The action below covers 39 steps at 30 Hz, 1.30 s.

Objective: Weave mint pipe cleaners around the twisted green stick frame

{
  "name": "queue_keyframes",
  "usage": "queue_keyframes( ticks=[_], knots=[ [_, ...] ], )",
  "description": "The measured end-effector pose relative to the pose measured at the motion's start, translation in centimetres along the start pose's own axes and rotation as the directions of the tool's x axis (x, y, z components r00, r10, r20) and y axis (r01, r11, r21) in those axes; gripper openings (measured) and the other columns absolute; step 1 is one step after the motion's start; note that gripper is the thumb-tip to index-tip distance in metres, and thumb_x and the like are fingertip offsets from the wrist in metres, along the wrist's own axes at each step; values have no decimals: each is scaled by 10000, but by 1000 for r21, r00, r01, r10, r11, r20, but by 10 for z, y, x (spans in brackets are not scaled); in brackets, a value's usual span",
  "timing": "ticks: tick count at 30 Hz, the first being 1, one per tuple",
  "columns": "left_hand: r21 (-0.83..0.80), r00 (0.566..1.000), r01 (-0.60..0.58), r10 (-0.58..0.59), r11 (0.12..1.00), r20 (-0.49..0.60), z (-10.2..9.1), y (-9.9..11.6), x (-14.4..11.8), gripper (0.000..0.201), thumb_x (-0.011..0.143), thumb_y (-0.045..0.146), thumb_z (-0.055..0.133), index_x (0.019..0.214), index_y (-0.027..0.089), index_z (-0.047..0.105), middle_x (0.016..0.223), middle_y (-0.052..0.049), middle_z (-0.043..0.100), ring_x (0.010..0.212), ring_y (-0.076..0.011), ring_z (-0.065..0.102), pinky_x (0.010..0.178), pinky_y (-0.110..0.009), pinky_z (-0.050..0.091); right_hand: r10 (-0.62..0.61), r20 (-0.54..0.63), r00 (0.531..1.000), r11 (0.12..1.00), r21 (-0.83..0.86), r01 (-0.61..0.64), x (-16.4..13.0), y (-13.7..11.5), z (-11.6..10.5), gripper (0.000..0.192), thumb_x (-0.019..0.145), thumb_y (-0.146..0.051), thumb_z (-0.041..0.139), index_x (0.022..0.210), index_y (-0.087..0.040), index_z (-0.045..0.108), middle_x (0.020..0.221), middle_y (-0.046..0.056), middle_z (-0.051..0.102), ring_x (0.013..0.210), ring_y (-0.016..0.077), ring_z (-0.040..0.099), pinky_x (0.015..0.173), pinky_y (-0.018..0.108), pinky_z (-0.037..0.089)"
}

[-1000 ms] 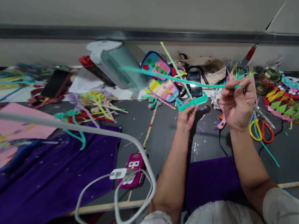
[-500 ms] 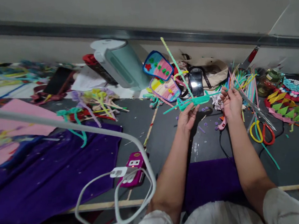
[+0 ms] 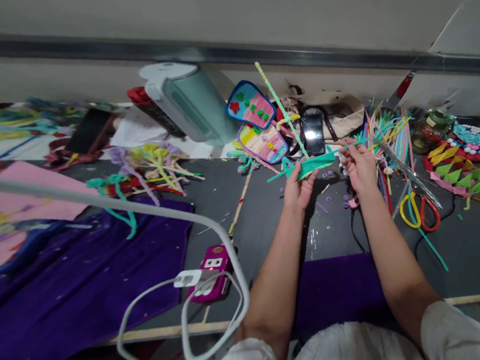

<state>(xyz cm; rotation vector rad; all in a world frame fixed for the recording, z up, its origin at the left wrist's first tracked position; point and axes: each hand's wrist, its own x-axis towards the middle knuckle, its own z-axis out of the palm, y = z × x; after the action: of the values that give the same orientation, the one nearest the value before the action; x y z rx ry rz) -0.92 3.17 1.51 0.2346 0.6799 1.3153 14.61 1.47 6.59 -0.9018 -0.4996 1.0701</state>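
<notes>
Both hands, left hand point(image 3: 298, 188) and right hand point(image 3: 359, 164), grip a teal pipe-cleaner piece point(image 3: 315, 163).

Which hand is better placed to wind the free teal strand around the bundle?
Probably the right hand: it pinches the teal strand at its loose end, beside the teal bundle. The left hand is occupied gripping that bundle from below.

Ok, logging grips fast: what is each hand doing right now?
Left hand: closed on the teal pipe-cleaner piece.
Right hand: fingers pinching the piece's right end.
</notes>
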Motion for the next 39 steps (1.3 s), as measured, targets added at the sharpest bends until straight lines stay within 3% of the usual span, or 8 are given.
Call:
queue_keyframes(
  ticks=[4,7,12,17,25,28,34,39],
  knots=[
    [21,999,-7,7,1000,32,-3,-3,2,293,935,227,668,1225,193,693,1088,-92,775,966,-195,764,826,-277,645,40,165,985,989,-150,-15,-12,13,12,237,708,-315,822,859,-176,702,827,-12,751,637,89,678,475,160,516],
    [33,998,-24,22,999,58,-4,-4,1,309,891,197,719,1199,190,701,1049,-81,779,898,-173,768,828,-264,640,14,182,983,977,-214,26,-16,19,16,234,714,-345,827,821,-169,715,707,-30,722,582,95,658,479,179,526],
    [46,998,-52,50,998,43,-4,-5,0,346,815,22,719,1116,193,716,946,-32,787,790,-121,758,832,-253,637,-152,15,988,972,-179,152,-6,8,8,321,731,-443,828,791,-171,668,634,-33,698,546,112,654,436,198,499],
    [56,999,-41,40,998,23,-5,-5,2,373,829,17,691,1164,181,712,960,-52,792,814,-134,762,855,-267,631,-294,-176,939,948,-179,263,11,-13,-14,392,715,-510,818,763,-179,614,610,-46,658,522,93,642,393,163,447],
    [80,998,-51,49,995,31,-5,-4,2,436,803,21,722,1191,220,703,883,-15,785,758,-123,759,807,-238,634,-406,-202,892,893,-297,339,21,-21,-32,372,764,-504,775,786,-170,614,609,-49,642,511,90,645,397,154,457],
    [95,998,-45,39,995,57,-4,-4,0,482,786,22,745,1222,219,691,873,-20,782,764,-135,762,814,-245,634,-386,-183,904,898,-298,323,18,-20,-28,359,765,-493,777,795,-171,622,610,-52,643,516,86,646,403,148,454],
    [103,993,-45,33,994,116,-3,-5,-3,595,756,2,754,1289,246,655,852,14,764,695,-107,742,840,-251,632,-194,-171,966,967,-201,159,13,-14,-21,313,744,-394,821,766,-161,613,563,-53,646,458,69,604,382,135,428],
    [130,990,-27,8,991,139,0,-4,-8,681,742,-27,746,1341,273,621,839,27,756,694,-105,740,908,-294,620,-122,-105,987,979,-175,102,12,-6,-20,294,740,-356,824,794,-158,614,560,-44,669,447,71,598,389,138,435]
  ],
)
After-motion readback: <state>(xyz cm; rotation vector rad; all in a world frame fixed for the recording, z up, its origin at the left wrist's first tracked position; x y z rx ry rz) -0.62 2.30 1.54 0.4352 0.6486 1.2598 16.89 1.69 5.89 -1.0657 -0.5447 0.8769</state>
